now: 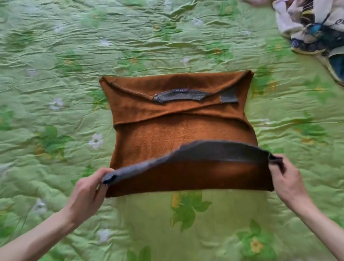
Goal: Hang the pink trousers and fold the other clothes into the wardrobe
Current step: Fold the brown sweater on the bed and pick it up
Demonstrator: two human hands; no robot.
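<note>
A brown sweater (173,134) with grey ribbed trim lies on the green floral bedspread (55,55), its sleeves folded across the chest below the grey collar. Its grey hem (214,152) is lifted off the bed and stretched between my hands. My left hand (89,190) grips the hem's left corner. My right hand (286,178) grips the right corner. The lifted lower part hangs toward me and hides the bed beneath it.
A heap of other clothes (312,28), cream, dark blue and patterned, lies at the far right corner of the bed. A bit of pale pink fabric (256,2) shows at the top edge. The bedspread is wrinkled all around the sweater.
</note>
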